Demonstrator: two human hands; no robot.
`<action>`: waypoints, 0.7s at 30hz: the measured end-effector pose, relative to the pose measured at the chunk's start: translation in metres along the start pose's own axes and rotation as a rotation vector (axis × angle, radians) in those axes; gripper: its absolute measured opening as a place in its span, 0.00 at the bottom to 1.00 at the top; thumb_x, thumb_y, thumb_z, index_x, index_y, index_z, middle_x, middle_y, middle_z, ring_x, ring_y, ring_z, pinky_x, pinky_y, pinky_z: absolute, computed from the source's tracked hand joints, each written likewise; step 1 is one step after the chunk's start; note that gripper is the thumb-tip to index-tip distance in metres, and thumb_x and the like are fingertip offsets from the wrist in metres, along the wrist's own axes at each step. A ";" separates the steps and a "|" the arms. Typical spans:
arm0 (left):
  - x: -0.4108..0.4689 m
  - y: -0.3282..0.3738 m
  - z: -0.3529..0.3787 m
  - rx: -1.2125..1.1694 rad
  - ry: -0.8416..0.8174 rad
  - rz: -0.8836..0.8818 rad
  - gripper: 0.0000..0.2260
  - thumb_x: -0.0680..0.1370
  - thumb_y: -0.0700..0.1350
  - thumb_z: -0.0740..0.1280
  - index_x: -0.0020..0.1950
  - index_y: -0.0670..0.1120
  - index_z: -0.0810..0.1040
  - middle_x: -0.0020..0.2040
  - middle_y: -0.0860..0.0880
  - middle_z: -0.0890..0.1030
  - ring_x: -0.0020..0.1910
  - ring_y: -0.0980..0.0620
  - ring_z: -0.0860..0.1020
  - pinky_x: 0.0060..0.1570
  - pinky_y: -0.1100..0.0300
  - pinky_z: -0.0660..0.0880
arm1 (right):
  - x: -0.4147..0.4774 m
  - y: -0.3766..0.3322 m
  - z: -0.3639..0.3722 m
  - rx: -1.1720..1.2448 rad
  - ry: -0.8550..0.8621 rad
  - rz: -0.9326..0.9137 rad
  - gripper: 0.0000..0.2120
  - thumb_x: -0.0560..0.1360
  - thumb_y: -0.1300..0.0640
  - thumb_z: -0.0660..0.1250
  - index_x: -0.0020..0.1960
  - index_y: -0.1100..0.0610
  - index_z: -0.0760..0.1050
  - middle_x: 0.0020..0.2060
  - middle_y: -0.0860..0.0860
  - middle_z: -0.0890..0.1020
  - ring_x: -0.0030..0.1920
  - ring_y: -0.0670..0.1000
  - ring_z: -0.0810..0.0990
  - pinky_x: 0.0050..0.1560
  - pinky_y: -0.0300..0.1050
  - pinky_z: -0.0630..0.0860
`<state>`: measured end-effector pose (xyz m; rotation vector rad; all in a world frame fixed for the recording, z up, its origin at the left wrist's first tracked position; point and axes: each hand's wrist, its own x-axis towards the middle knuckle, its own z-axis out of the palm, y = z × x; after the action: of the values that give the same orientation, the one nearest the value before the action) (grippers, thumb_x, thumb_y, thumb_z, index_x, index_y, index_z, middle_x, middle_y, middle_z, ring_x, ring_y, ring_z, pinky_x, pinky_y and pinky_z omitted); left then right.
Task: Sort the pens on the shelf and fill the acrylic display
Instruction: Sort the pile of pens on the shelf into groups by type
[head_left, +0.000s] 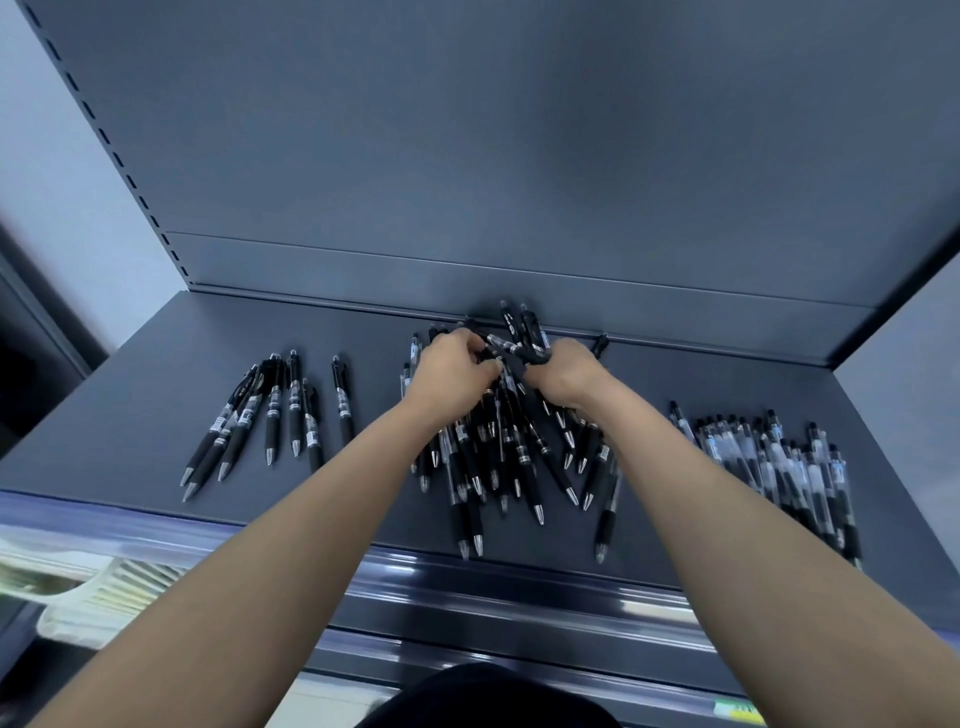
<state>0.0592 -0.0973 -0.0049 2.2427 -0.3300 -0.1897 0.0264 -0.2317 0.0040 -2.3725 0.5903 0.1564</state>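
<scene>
Three heaps on the dark shelf (156, 405) right now: a loose row of black pens (275, 415) on the left, a messy middle pile (509, 457), and a stack of clear-barrel pens (779, 467) on the right. Watching from my end, both hands are at the back of the middle pile. The left hand (457, 364) and right hand (563, 376) are each curled round the same handful of pens (519, 332). Looks like we're mid-sort, nowhere near filling, and the acrylic display isn't in view at all. Next move, I reckon: lift that handful clear without dragging the pile, then split it by type.
</scene>
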 end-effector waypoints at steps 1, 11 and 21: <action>0.000 0.004 0.000 -0.063 0.007 0.003 0.13 0.76 0.46 0.67 0.59 0.41 0.75 0.47 0.47 0.78 0.47 0.48 0.76 0.48 0.58 0.71 | -0.003 -0.001 -0.003 0.042 -0.007 -0.027 0.05 0.74 0.58 0.64 0.40 0.58 0.72 0.34 0.53 0.74 0.37 0.53 0.72 0.36 0.41 0.67; 0.003 0.023 -0.002 -0.784 -0.191 -0.199 0.10 0.78 0.49 0.64 0.44 0.44 0.78 0.39 0.49 0.80 0.34 0.53 0.75 0.37 0.62 0.71 | -0.030 -0.020 -0.013 0.128 -0.083 -0.247 0.17 0.73 0.62 0.66 0.29 0.51 0.65 0.26 0.46 0.67 0.28 0.43 0.65 0.26 0.32 0.62; -0.001 0.006 -0.021 -0.979 -0.182 -0.427 0.08 0.78 0.38 0.59 0.39 0.43 0.72 0.33 0.45 0.75 0.30 0.50 0.74 0.32 0.58 0.71 | -0.024 -0.028 0.002 0.108 -0.159 -0.222 0.11 0.69 0.64 0.71 0.32 0.55 0.72 0.29 0.48 0.71 0.31 0.47 0.69 0.33 0.41 0.65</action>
<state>0.0621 -0.0846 0.0130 1.2916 0.1478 -0.6319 0.0178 -0.2025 0.0250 -2.2759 0.2518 0.2067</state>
